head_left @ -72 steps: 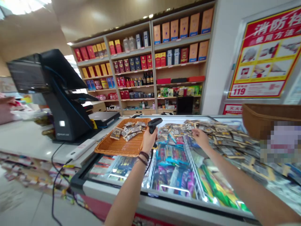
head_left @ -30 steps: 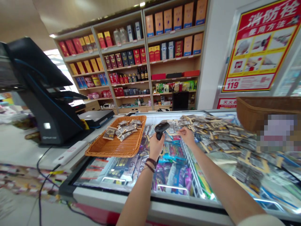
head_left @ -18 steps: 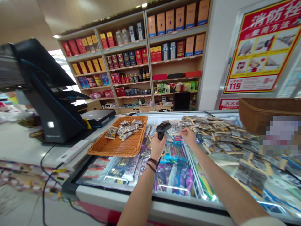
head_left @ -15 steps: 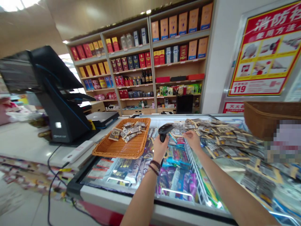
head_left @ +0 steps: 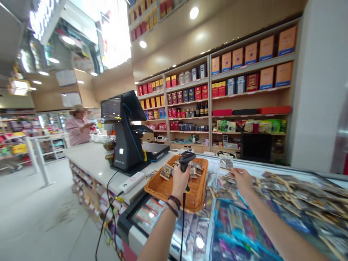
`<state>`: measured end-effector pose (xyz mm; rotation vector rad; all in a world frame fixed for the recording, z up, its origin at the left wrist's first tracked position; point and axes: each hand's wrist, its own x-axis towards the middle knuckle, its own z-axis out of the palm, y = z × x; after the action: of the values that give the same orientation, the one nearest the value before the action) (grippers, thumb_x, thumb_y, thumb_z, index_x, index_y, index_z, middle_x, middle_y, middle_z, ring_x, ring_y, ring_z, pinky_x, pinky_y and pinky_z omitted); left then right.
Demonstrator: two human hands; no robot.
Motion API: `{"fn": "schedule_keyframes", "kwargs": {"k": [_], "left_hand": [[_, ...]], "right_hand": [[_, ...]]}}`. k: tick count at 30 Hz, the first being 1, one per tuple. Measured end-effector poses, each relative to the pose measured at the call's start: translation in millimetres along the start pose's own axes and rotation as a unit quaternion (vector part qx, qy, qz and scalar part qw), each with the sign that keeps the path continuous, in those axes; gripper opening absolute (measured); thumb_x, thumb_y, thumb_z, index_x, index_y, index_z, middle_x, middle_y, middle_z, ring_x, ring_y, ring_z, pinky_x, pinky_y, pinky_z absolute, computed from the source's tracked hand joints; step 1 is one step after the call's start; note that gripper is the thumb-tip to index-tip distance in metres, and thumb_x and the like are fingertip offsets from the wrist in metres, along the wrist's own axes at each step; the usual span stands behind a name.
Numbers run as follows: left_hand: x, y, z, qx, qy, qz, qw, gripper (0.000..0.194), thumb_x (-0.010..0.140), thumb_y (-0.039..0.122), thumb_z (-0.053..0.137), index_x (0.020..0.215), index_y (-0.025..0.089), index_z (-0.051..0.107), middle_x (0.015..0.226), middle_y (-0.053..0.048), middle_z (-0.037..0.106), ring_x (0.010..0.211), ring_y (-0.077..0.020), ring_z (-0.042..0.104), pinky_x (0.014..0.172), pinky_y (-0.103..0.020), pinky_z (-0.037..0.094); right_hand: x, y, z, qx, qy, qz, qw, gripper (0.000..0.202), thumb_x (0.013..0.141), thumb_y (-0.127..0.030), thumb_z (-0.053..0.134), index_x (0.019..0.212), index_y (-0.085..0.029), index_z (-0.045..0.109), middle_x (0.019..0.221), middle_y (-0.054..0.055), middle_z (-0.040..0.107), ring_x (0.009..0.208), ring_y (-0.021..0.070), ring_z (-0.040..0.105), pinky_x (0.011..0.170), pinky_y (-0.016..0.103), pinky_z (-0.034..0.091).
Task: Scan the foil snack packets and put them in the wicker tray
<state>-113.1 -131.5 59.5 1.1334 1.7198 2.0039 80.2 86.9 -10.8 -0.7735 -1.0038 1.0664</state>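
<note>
My left hand [head_left: 181, 183], with dark beads round its wrist, is wrapped around the handle of a black barcode scanner [head_left: 186, 157]. The scanner is over a woven orange basket [head_left: 154, 188], and its cable hangs down below the hand. Inside the basket lie several small packets [head_left: 166, 171]. My right hand [head_left: 243, 181] pinches a small grey packet [head_left: 226, 162] by its edge, just above the glass freezer top. More packets [head_left: 227, 185] lie below the right hand, and a large pile of them [head_left: 299, 192] spreads to its right.
A black checkout screen [head_left: 127, 134] and a flat scale [head_left: 156, 150] stand on the white counter [head_left: 92, 163] at left. Cables [head_left: 108, 206] hang off the counter's edge. Frozen goods [head_left: 239, 224] show through the glass. A person [head_left: 78, 127] stands at far left; stocked shelves [head_left: 187, 108] line the back.
The view has swung left and up. My left hand has brought the scanner over the basket. My right hand has lifted a packet off the freezer top.
</note>
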Motion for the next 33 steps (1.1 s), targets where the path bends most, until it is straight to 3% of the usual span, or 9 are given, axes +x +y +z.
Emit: {"fn": "schedule_keyframes", "kwargs": {"k": [3,6,10,13,16,21,26,30,33], "left_hand": [[11,-8,-33.7,0.035,0.031,0.001,0.999,0.04,0.085,0.055,0.071,0.072,0.023,0.052,0.052,0.003,0.055,0.043,-0.0137,0.055,0.047,-0.024,0.041],[16,-18,-61.4,0.054,0.057,0.004,0.997,0.039,0.085,0.055,0.071,0.073,0.023,0.053,0.052,0.002,0.056,0.045,-0.0144,0.056,0.049,-0.025,0.041],[16,-28,-85.7,0.069,0.063,-0.004,0.996,0.042,0.084,0.06,0.071,0.073,0.022,0.054,0.052,0.001,0.059,0.045,-0.0155,0.057,0.051,-0.026,0.043],[11,-30,-89.5,0.073,0.071,-0.015,0.995,0.043,0.083,0.06,0.072,0.073,0.022,0.056,0.051,0.001,0.058,0.045,-0.0158,0.056,0.05,-0.026,0.041],[5,-27,-78.6,0.064,0.071,-0.008,0.995,0.04,0.083,0.057,0.073,0.071,0.022,0.056,0.05,0.002,0.057,0.044,-0.014,0.054,0.051,-0.025,0.041],[-8,-12,-35.6,0.013,0.012,-0.005,1.0,0.04,0.083,0.056,0.072,0.07,0.022,0.054,0.049,0.002,0.056,0.043,-0.0133,0.053,0.047,-0.025,0.04],[-25,0,19.7,-0.04,-0.048,0.001,0.998,0.044,0.081,0.057,0.074,0.068,0.022,0.052,0.052,0.002,0.055,0.042,-0.0116,0.052,0.045,-0.023,0.038],[-43,-2,65.0,-0.051,-0.091,-0.018,0.994,0.043,0.081,0.056,0.076,0.069,0.022,0.054,0.053,0.002,0.056,0.041,-0.0112,0.052,0.045,-0.023,0.039],[-60,-11,95.5,-0.056,-0.118,-0.042,0.991,0.038,0.083,0.052,0.074,0.071,0.022,0.054,0.052,0.003,0.055,0.041,-0.0109,0.051,0.045,-0.023,0.039]], "right_hand": [[-8,2,63,0.016,-0.038,0.074,0.996,0.029,0.06,-0.031,0.09,0.073,-0.024,0.065,0.065,0.002,0.075,0.063,0.0229,0.078,0.058,0.03,0.064],[-18,8,112,0.004,-0.133,0.086,0.987,0.023,0.058,-0.02,0.082,0.077,-0.024,0.071,0.075,0.004,0.079,0.077,0.026,0.081,0.073,0.035,0.068],[-25,28,129,-0.069,-0.182,0.017,0.981,0.028,0.059,-0.022,0.074,0.087,-0.027,0.075,0.096,0.005,0.084,0.096,0.03,0.081,0.089,0.044,0.066],[-20,43,102,-0.125,-0.181,-0.052,0.974,0.03,0.063,-0.028,0.069,0.092,-0.026,0.078,0.108,0.008,0.082,0.101,0.0309,0.08,0.095,0.047,0.063],[-6,51,52,-0.185,-0.146,-0.095,0.967,0.03,0.066,-0.031,0.065,0.092,-0.025,0.079,0.109,0.011,0.08,0.099,0.03,0.078,0.094,0.046,0.061],[24,39,-48,-0.294,-0.081,-0.137,0.942,0.029,0.072,-0.035,0.063,0.094,-0.024,0.079,0.102,0.012,0.08,0.095,0.0306,0.076,0.094,0.047,0.059],[39,17,-134,-0.36,-0.025,-0.114,0.926,0.028,0.078,-0.036,0.065,0.1,-0.022,0.077,0.109,0.014,0.081,0.102,0.033,0.077,0.096,0.049,0.059],[31,9,-170,-0.387,-0.037,-0.088,0.917,0.025,0.084,-0.035,0.064,0.102,-0.021,0.076,0.11,0.014,0.082,0.101,0.0316,0.078,0.096,0.046,0.06],[14,7,-177,-0.471,-0.065,-0.098,0.874,0.03,0.091,-0.038,0.064,0.11,-0.019,0.077,0.115,0.017,0.081,0.11,0.0331,0.076,0.103,0.048,0.057]]}}
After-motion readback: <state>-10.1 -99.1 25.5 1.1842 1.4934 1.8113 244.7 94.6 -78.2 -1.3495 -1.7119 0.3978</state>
